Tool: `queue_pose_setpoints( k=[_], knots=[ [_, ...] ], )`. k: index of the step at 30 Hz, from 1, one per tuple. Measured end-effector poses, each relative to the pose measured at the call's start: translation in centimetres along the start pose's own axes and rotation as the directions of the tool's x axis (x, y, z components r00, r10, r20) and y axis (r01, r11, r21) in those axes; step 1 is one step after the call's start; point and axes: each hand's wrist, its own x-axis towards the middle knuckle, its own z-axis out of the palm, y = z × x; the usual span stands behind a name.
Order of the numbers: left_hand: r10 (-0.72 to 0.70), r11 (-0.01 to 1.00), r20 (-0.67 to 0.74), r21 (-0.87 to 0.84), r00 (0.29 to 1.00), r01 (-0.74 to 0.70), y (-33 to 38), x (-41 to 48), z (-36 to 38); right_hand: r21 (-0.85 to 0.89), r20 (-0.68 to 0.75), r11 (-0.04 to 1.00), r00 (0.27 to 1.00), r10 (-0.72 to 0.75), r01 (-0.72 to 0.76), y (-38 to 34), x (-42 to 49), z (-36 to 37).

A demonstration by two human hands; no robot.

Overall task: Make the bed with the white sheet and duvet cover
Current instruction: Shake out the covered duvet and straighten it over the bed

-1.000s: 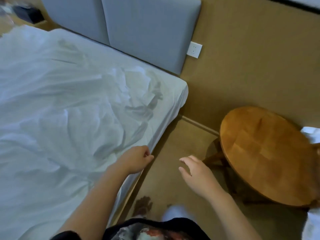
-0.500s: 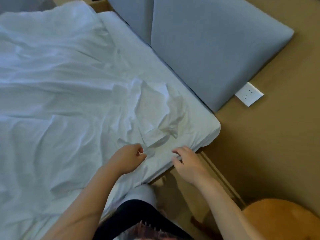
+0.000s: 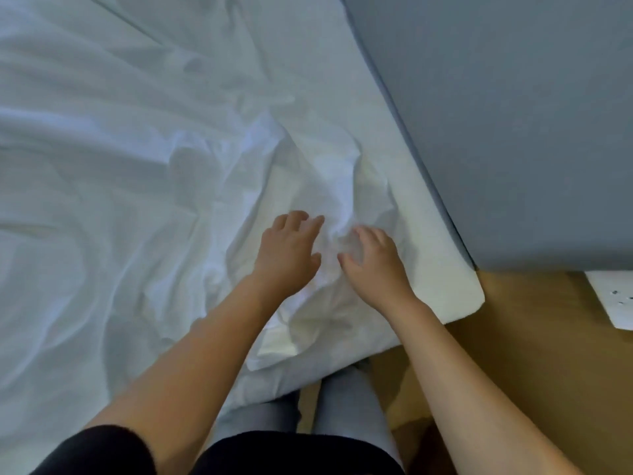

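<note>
The left hand [image 3: 287, 252] has its fingers [image 3: 310, 222] released, nearly straight, laid on the crumpled white cotton sheet [image 3: 137, 166]. The right hand [image 3: 373, 265] bends its fingers [image 3: 363, 233] over a raised fold; whether they have caught cloth cannot be told. One bunched ridge of that single sheet stands between the two sets of fingertips, and the sheet spreads far to their left over the bed. Right of the right fingers lies one white mattress corner [image 3: 459, 296]. Beyond it stands one grey padded headboard panel [image 3: 513, 132], with one white wall socket plate [image 3: 616, 299] below it on a tan surface [image 3: 531, 371]. Behind the wrists are one black sleeve [image 3: 102, 450] and two grey-trousered legs [image 3: 349, 399].
</note>
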Motion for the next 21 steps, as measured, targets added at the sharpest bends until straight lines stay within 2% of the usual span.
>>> queue_pose_setpoints(
  k=[2,6,9,12,14,16,18,21],
  knots=[
    [-0.016,0.998,-0.016,0.060,1.000,0.017,-0.6,1.6,0.9,-0.074,0.037,0.997,0.999,0.012,-0.009,0.6,2.7,0.7],
    [-0.177,0.982,-0.047,-0.075,0.983,0.173,-1.0,3.7,2.2,-0.180,-0.044,0.983,0.998,-0.055,0.046,1.5,6.5,1.8],
    [-0.216,0.974,-0.061,-0.086,0.974,0.210,-1.1,4.3,3.2,-0.062,-0.103,0.988,0.984,-0.148,0.142,1.2,7.3,1.8],
    [-0.195,0.979,-0.148,-0.082,0.970,0.185,-1.1,4.5,4.1,0.096,-0.039,0.964,0.968,-0.247,0.249,0.7,6.8,1.3],
    [-0.202,0.979,-0.181,-0.044,0.963,0.197,-1.1,4.8,4.2,0.133,-0.019,0.966,0.975,-0.222,0.223,1.0,7.2,0.5],
    [-0.193,0.981,-0.205,-0.047,0.960,0.187,-1.2,5.1,4.0,0.137,-0.031,0.982,0.991,-0.131,0.134,2.0,8.6,-0.4],
    [-0.160,0.982,-0.259,-0.138,0.953,0.128,-0.6,5.0,3.3,0.105,0.013,0.992,0.998,-0.069,0.068,2.6,9.9,-1.2],
    [-0.153,0.952,-0.352,-0.304,0.924,0.042,0.7,3.6,1.9,0.108,0.106,0.991,0.990,-0.093,0.082,2.1,10.9,-1.5]
  ],
)
